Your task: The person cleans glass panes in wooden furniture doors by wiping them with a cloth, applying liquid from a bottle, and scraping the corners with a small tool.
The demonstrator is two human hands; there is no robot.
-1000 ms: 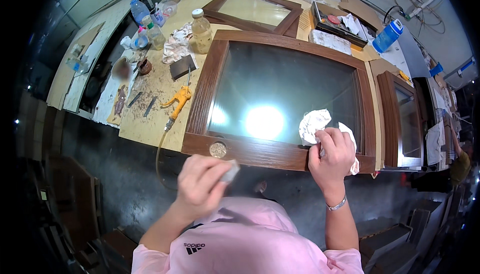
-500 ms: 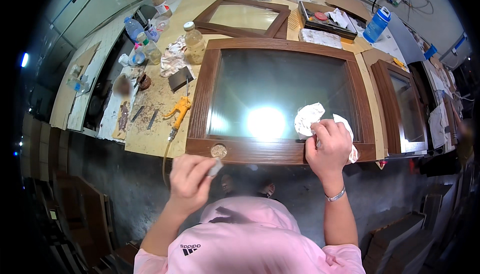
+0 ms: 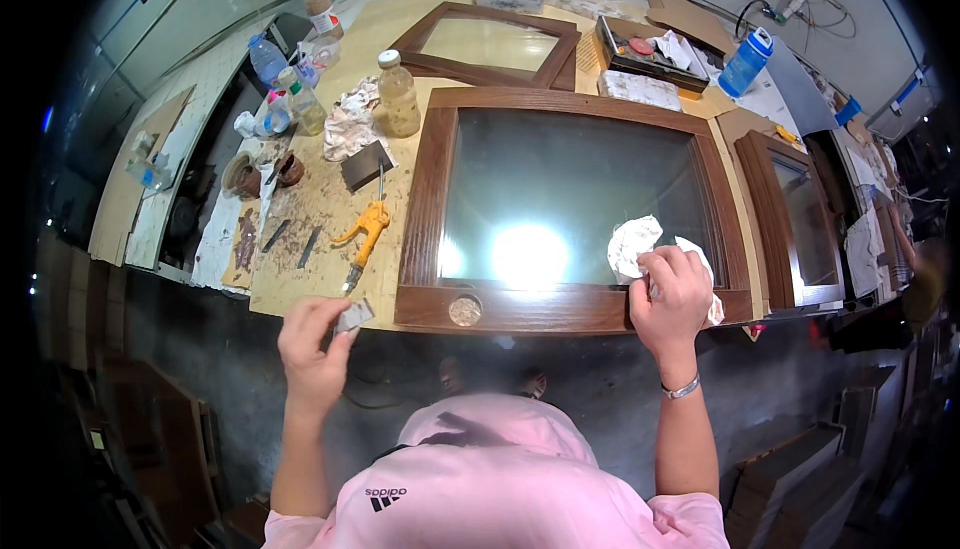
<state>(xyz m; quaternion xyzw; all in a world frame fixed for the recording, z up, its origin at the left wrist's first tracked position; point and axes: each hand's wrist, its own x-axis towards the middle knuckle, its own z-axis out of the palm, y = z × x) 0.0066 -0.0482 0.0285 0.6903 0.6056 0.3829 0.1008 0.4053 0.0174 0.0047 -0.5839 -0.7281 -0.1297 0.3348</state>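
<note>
A brown wooden door with a glass panel [image 3: 560, 310] lies flat on the bench, a round hole in its near rail toward the left. My right hand [image 3: 668, 297] is closed on a crumpled white cloth [image 3: 634, 248] over the door's near right corner; part of the cloth spreads out on both sides of the fingers. Left of the door, just off the bench's front edge, my left hand [image 3: 314, 337] pinches a small grey sanding pad [image 3: 355, 316] between thumb and fingers. Beyond that hand lies a yellow air blow gun [image 3: 370, 229], its nozzle pointing away from me.
Glass bottles [image 3: 398, 99], a stained rag [image 3: 352, 125] and a dark flat block [image 3: 365, 166] stand or lie on the left. Behind is another wooden frame [image 3: 490, 69]. An open box [image 3: 655, 54], a blue water bottle [image 3: 746, 63] and stacked frames [image 3: 770, 219] are on the right.
My left hand has moved left with the grey pad, away from the door's hole. The door now appears slightly farther right, and my right hand with the cloth has shifted right as well.
</note>
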